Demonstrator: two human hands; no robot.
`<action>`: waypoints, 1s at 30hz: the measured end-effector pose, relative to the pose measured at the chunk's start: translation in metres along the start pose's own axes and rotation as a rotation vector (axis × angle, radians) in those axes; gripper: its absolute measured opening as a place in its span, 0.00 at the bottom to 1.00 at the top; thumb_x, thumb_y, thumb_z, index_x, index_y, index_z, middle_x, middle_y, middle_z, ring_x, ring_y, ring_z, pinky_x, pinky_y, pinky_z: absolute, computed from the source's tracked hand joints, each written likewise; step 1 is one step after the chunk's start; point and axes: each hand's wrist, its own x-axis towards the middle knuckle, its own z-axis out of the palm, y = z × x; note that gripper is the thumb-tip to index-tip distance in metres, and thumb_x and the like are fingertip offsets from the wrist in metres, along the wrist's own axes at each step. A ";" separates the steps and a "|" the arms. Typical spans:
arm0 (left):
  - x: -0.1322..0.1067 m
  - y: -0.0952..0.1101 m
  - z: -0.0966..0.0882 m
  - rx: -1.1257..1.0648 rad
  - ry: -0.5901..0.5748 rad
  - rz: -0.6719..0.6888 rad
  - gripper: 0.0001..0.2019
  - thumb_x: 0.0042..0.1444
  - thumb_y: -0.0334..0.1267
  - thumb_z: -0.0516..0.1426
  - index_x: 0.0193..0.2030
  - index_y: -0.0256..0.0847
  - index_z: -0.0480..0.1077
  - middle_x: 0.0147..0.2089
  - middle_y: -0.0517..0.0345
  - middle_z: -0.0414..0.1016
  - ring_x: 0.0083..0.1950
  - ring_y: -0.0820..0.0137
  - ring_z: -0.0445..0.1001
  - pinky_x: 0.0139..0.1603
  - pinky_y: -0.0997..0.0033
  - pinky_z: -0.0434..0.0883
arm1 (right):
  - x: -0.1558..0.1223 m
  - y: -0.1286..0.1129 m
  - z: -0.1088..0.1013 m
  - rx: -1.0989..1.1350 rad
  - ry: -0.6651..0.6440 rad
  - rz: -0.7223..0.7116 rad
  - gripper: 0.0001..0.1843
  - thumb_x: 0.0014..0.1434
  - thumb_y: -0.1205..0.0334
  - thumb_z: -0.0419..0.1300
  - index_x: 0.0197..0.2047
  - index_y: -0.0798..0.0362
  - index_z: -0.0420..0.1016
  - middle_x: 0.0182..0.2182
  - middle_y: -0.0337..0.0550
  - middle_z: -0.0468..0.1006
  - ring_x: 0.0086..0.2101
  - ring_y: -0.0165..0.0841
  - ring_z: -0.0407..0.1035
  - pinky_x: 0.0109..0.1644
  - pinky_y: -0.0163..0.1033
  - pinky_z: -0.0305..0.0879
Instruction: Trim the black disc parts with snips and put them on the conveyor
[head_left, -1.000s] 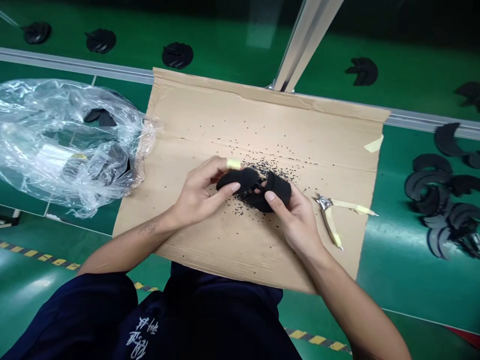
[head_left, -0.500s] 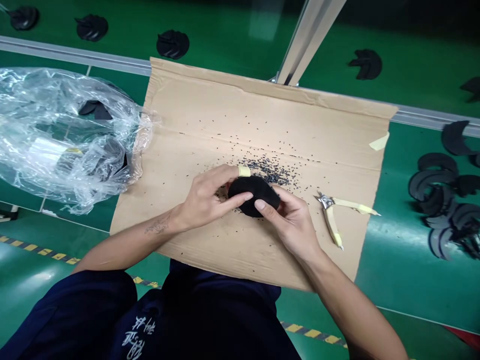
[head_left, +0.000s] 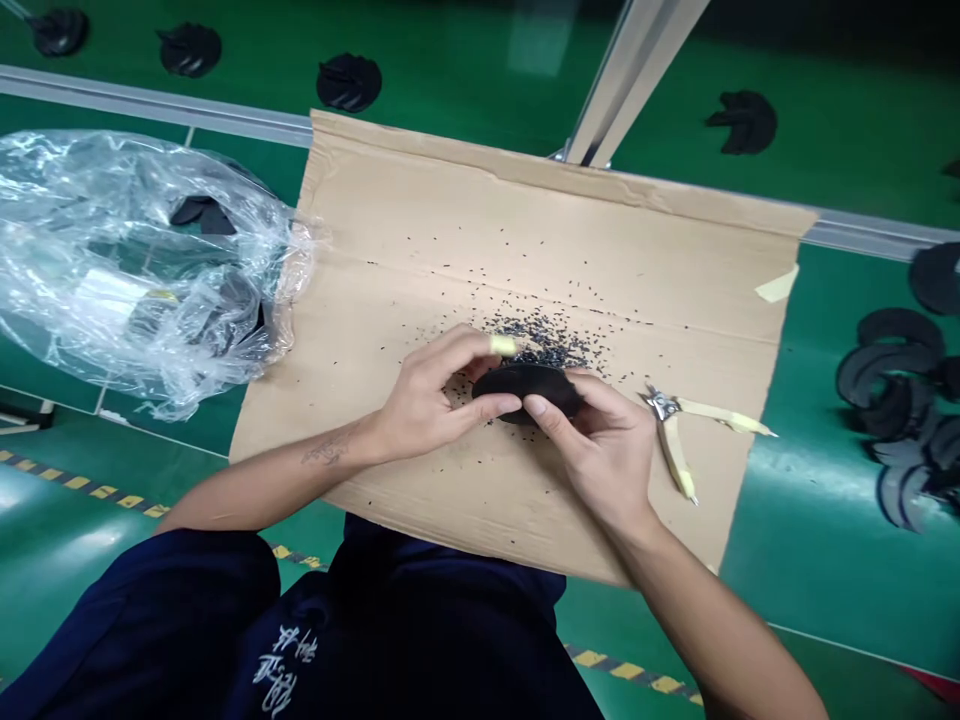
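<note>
Both my hands hold one black rounded plastic part (head_left: 529, 384) just above a brown cardboard sheet (head_left: 420, 240). My left hand (head_left: 435, 400) grips its left side, thumb below and a yellow-taped fingertip on top. My right hand (head_left: 604, 445) pinches its right side with thumb and fingers. Small black shavings (head_left: 551, 345) lie scattered on the cardboard just behind the part. A pair of cutting pliers (head_left: 679, 430) with pale yellow handles lies on the cardboard right of my right hand.
A crumpled clear plastic bag (head_left: 135, 270) holding black parts sits at the left. More black parts are piled at the right (head_left: 900, 390) and spaced along the green belt (head_left: 349, 82) behind a metal rail (head_left: 150, 100). A slanted metal post (head_left: 637, 60) rises behind the cardboard.
The black pieces, spread apart a second ago, are now brought together into one flatter shape between my hands. Both hands shifted slightly right. The pliers have not moved.
</note>
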 end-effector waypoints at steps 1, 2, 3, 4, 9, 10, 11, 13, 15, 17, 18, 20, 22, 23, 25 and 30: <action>0.000 0.000 0.000 -0.047 0.000 0.006 0.16 0.62 0.46 0.66 0.53 0.40 0.77 0.41 0.55 0.80 0.40 0.73 0.77 0.40 0.73 0.77 | 0.000 0.000 0.000 -0.003 0.004 -0.018 0.03 0.60 0.62 0.70 0.39 0.49 0.83 0.36 0.39 0.84 0.36 0.32 0.78 0.40 0.37 0.75; 0.001 0.000 0.000 -0.085 0.002 0.018 0.15 0.62 0.44 0.66 0.52 0.40 0.78 0.42 0.54 0.81 0.42 0.72 0.78 0.42 0.72 0.78 | 0.000 0.001 -0.001 -0.010 0.003 -0.038 0.04 0.59 0.63 0.70 0.40 0.48 0.84 0.37 0.40 0.86 0.37 0.33 0.79 0.42 0.38 0.77; 0.001 0.000 -0.001 -0.113 0.005 0.033 0.14 0.62 0.43 0.67 0.51 0.41 0.78 0.43 0.54 0.81 0.43 0.72 0.79 0.43 0.72 0.78 | 0.000 0.001 -0.001 -0.021 -0.001 -0.061 0.05 0.59 0.64 0.70 0.40 0.47 0.84 0.39 0.40 0.86 0.38 0.33 0.80 0.45 0.39 0.78; 0.002 0.000 -0.001 -0.132 0.010 0.046 0.14 0.61 0.42 0.67 0.51 0.41 0.79 0.44 0.54 0.82 0.44 0.72 0.80 0.44 0.72 0.79 | -0.001 0.002 -0.001 -0.033 -0.005 -0.085 0.06 0.59 0.65 0.70 0.41 0.47 0.85 0.40 0.40 0.87 0.40 0.34 0.81 0.48 0.40 0.78; 0.002 0.001 -0.003 -0.183 0.012 0.100 0.17 0.58 0.41 0.69 0.53 0.40 0.79 0.43 0.53 0.82 0.44 0.72 0.81 0.44 0.74 0.79 | -0.002 0.005 -0.001 -0.048 -0.033 -0.220 0.09 0.59 0.67 0.70 0.42 0.45 0.87 0.42 0.41 0.88 0.43 0.36 0.82 0.50 0.42 0.80; 0.002 0.001 -0.003 -0.185 0.007 0.109 0.16 0.59 0.40 0.69 0.52 0.40 0.79 0.43 0.52 0.82 0.43 0.73 0.81 0.44 0.75 0.79 | -0.002 0.006 -0.001 -0.039 -0.036 -0.238 0.09 0.59 0.68 0.70 0.42 0.45 0.87 0.43 0.41 0.88 0.43 0.36 0.83 0.49 0.42 0.81; 0.002 0.000 -0.003 -0.186 0.002 0.120 0.16 0.59 0.41 0.68 0.52 0.39 0.79 0.43 0.52 0.82 0.43 0.73 0.81 0.44 0.75 0.79 | -0.002 0.006 -0.001 -0.033 -0.037 -0.247 0.10 0.59 0.68 0.71 0.43 0.44 0.87 0.43 0.41 0.88 0.42 0.36 0.83 0.48 0.41 0.81; 0.002 -0.001 -0.002 -0.188 -0.003 0.147 0.15 0.61 0.42 0.67 0.52 0.39 0.78 0.44 0.51 0.82 0.44 0.72 0.81 0.44 0.74 0.80 | -0.002 0.007 0.000 -0.025 -0.041 -0.252 0.11 0.59 0.69 0.70 0.43 0.44 0.87 0.43 0.41 0.88 0.42 0.36 0.83 0.48 0.42 0.82; 0.002 -0.003 -0.002 -0.181 0.002 0.190 0.14 0.63 0.43 0.65 0.52 0.40 0.76 0.44 0.52 0.82 0.44 0.72 0.81 0.44 0.72 0.80 | -0.002 0.006 0.001 -0.020 -0.043 -0.238 0.11 0.59 0.68 0.70 0.44 0.43 0.87 0.43 0.41 0.88 0.42 0.37 0.83 0.48 0.44 0.83; 0.002 -0.005 -0.001 -0.153 0.010 0.222 0.12 0.64 0.41 0.64 0.53 0.42 0.75 0.45 0.52 0.81 0.45 0.72 0.81 0.44 0.71 0.80 | -0.002 0.006 0.003 -0.029 -0.039 -0.202 0.10 0.59 0.67 0.70 0.43 0.43 0.87 0.43 0.42 0.88 0.43 0.38 0.83 0.49 0.46 0.83; 0.002 -0.006 -0.001 -0.136 0.009 0.228 0.12 0.65 0.41 0.64 0.53 0.41 0.75 0.45 0.51 0.81 0.45 0.71 0.81 0.44 0.70 0.80 | -0.002 0.006 0.004 -0.040 -0.035 -0.178 0.09 0.59 0.65 0.70 0.43 0.43 0.87 0.43 0.42 0.88 0.43 0.39 0.83 0.49 0.47 0.83; 0.002 -0.008 -0.001 -0.112 -0.001 0.224 0.12 0.66 0.42 0.62 0.53 0.40 0.74 0.46 0.50 0.81 0.45 0.70 0.81 0.45 0.68 0.80 | -0.002 0.006 0.005 -0.064 -0.021 -0.135 0.07 0.59 0.63 0.71 0.42 0.44 0.87 0.43 0.43 0.88 0.43 0.39 0.83 0.51 0.48 0.82; 0.001 -0.009 0.000 -0.113 0.004 0.220 0.12 0.67 0.43 0.62 0.53 0.41 0.74 0.45 0.50 0.81 0.45 0.70 0.81 0.44 0.69 0.80 | -0.002 0.006 0.006 -0.071 -0.022 -0.110 0.06 0.59 0.62 0.71 0.41 0.45 0.87 0.42 0.43 0.87 0.43 0.39 0.82 0.51 0.48 0.82; 0.001 -0.009 0.000 -0.114 0.014 0.219 0.12 0.66 0.42 0.63 0.52 0.41 0.74 0.44 0.51 0.81 0.44 0.71 0.81 0.44 0.70 0.80 | -0.002 0.006 0.006 -0.065 -0.034 -0.103 0.05 0.59 0.62 0.71 0.40 0.45 0.87 0.42 0.43 0.87 0.43 0.39 0.82 0.51 0.47 0.82; 0.000 -0.007 0.000 -0.110 0.043 0.223 0.12 0.63 0.41 0.66 0.51 0.42 0.75 0.42 0.54 0.81 0.42 0.72 0.81 0.42 0.71 0.79 | -0.001 0.005 0.006 -0.048 -0.066 -0.091 0.03 0.60 0.61 0.70 0.39 0.45 0.86 0.41 0.44 0.87 0.42 0.38 0.82 0.49 0.46 0.82; -0.001 -0.004 -0.003 -0.077 0.022 0.208 0.12 0.64 0.39 0.65 0.52 0.41 0.75 0.42 0.53 0.81 0.41 0.72 0.80 0.41 0.72 0.79 | 0.001 0.006 0.005 -0.039 -0.082 -0.138 0.03 0.60 0.63 0.71 0.38 0.46 0.86 0.41 0.42 0.87 0.41 0.36 0.82 0.48 0.43 0.81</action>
